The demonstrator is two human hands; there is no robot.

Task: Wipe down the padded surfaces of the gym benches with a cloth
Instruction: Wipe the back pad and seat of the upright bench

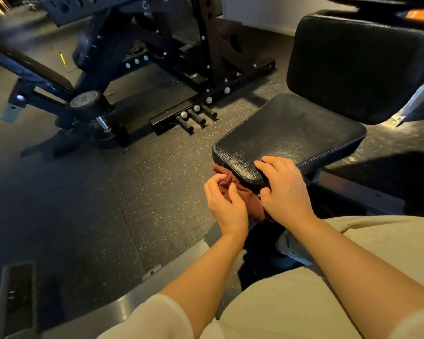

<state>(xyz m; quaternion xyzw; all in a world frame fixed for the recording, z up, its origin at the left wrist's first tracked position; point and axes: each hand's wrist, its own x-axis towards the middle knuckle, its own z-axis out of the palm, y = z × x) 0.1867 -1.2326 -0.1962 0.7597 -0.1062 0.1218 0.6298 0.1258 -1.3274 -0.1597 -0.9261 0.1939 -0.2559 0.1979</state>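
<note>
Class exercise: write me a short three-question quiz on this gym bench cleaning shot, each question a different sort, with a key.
1. True or false: the cloth lies on top of the backrest.
2. Which hand grips the cloth? A) left hand B) right hand
3. Fill in: the right hand's fingers rest on the front corner of the ____.

Key: 1. False, it is bunched against the seat's front edge. 2. A. 3. seat.

Both bare forearms reached forward and down, the left hand (224, 201) with fingers curled in a pinch, the right hand (283, 189) arched with bent fingers.
</note>
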